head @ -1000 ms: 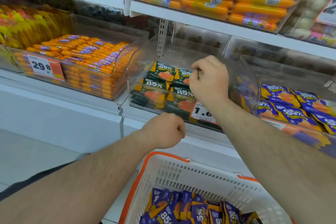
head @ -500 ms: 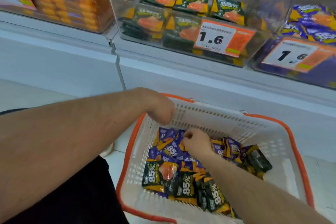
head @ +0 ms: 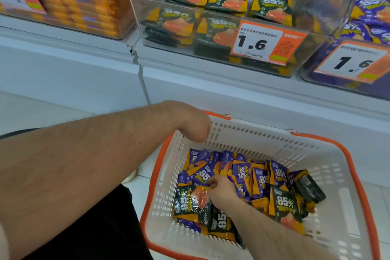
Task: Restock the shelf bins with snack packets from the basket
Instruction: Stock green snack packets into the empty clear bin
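A white basket with an orange rim (head: 316, 139) sits low in front of the shelf and holds several purple packets (head: 261, 179) and dark green "85%" packets (head: 283, 205). My right hand (head: 221, 191) reaches into the basket's left side and pinches the orange top edge of a green packet (head: 191, 200). My left hand (head: 190, 124) hangs bent at the wrist over the basket's back-left corner, with its fingers curled under and hidden. Above, a clear bin (head: 138, 12) holds matching green packets behind a "1.6" price tag (head: 259, 43).
Right of the green bin stands a bin of purple packets (head: 329, 87) with its own "1.6" tag. To the left is a bin of orange sticks (head: 84, 6). A white shelf base (head: 211, 86) runs below the bins, above a pale tiled floor (head: 42, 110).
My right hand left the green bin, dropped into the basket, then shifted left from the purple packets and pinched a green packet. My gaze tilted down from shelf to basket.
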### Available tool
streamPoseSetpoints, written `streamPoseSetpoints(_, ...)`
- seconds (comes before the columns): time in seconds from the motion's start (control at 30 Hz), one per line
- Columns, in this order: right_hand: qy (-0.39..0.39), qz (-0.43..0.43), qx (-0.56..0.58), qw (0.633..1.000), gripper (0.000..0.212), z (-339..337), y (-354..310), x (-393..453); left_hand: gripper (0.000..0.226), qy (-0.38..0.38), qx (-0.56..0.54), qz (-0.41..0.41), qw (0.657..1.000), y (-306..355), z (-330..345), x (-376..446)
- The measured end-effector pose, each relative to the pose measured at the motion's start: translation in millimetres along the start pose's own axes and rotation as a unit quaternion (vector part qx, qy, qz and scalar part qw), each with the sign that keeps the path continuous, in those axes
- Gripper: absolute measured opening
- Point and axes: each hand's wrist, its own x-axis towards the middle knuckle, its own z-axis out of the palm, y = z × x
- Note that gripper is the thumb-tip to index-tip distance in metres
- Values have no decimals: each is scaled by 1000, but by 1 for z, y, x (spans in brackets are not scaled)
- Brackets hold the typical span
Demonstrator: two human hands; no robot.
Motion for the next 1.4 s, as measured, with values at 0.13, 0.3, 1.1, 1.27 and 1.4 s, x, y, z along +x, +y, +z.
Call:
streamPoseSetpoints(0.13, -17, -56, 19, 998, 23, -45, -23, -8, 45, 10, -21, -14, 1000, -10, -6, -1)
streamPoseSetpoints(0.3, 14, -107, 109, 988, 10, -106, -47, -19, 50, 27, -56, -57, 996, -22, -7, -2)
streamPoseSetpoints(1.1, 302, -412, -119, 852, 63, -155, -113, -106, 38, 277, -412, 66, 866, -11, -41, -24)
streamPoseSetpoints(1.27, 348, -417, -106, 833, 68, -149, -124, -115, 43, 305, -416, 95, 851, -4, -50, -41)
streamPoseSetpoints(1.4, 396, -426, -110, 806, 72, -143, -128, -121, 44, 314, -443, 111, 832, -2, -52, -49)
